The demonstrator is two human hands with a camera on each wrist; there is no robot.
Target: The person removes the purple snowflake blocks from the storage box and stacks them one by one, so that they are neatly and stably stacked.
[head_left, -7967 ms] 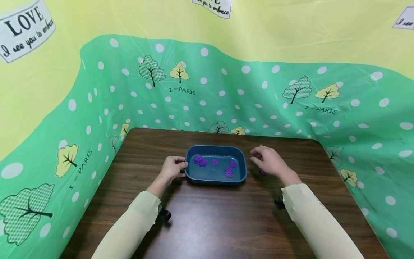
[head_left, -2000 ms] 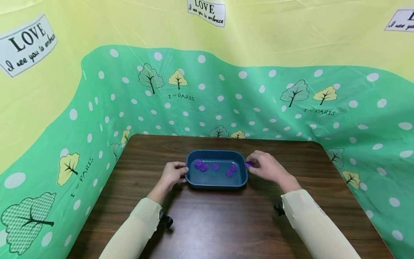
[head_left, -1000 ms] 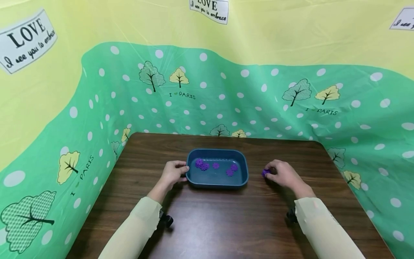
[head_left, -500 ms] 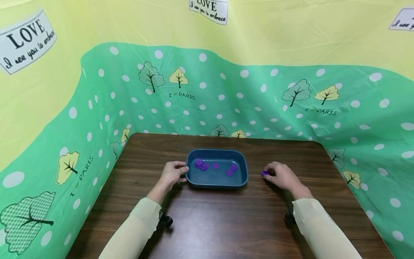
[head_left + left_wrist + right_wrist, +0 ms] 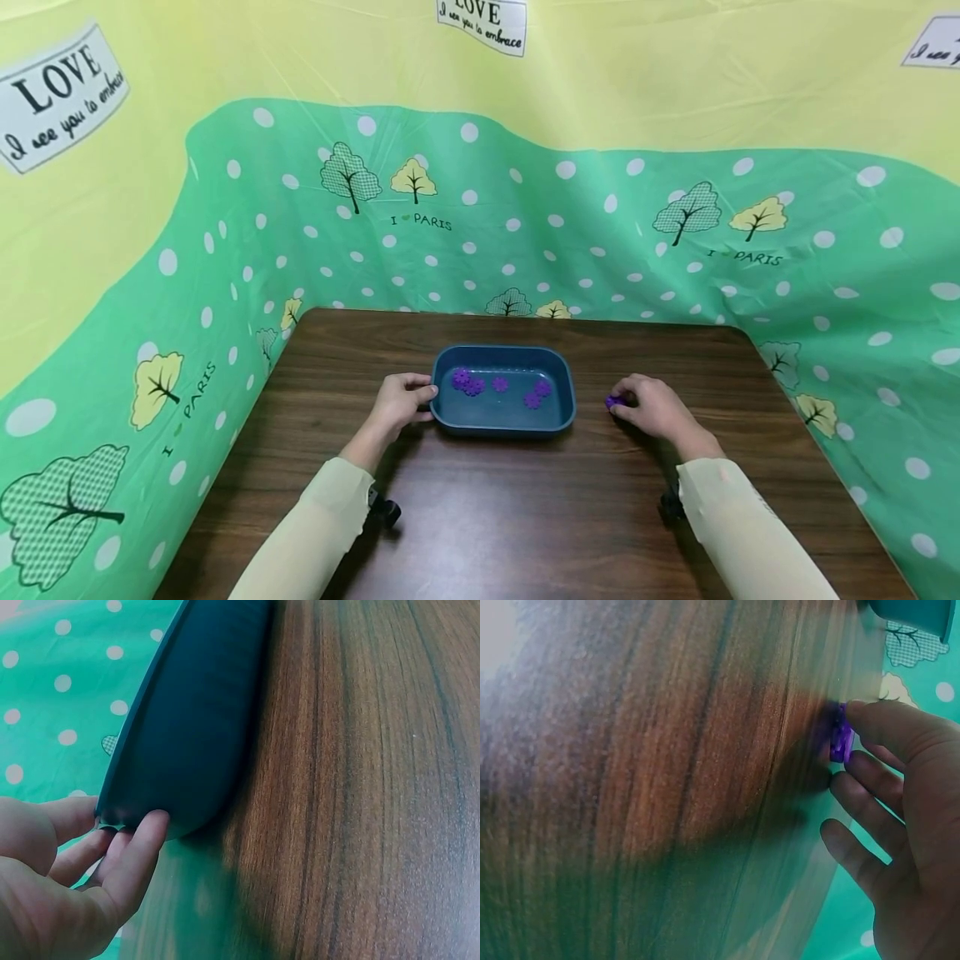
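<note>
A dark blue rectangular tub stands on the table, holding several purple flower-shaped discs. My left hand grips the tub's left end. In the left wrist view, the thumb lies at the rim and the fingers are against the outer wall. To the right of the tub, my right hand pinches a purple flower-shaped piece down at the tabletop. Its thumb and index finger are on the piece, while the other fingers are loosely bent. Whether this is one disc or several together, I cannot tell.
The brown wood-grain table has rounded far corners. A green and yellow printed cloth hangs behind and along both sides. Small black devices sit under both wrists.
My right hand came from above the table to the tub's right rim with a purple piece, then moved right and down to the table. Over the last second it barely moved. The left hand stayed put.
</note>
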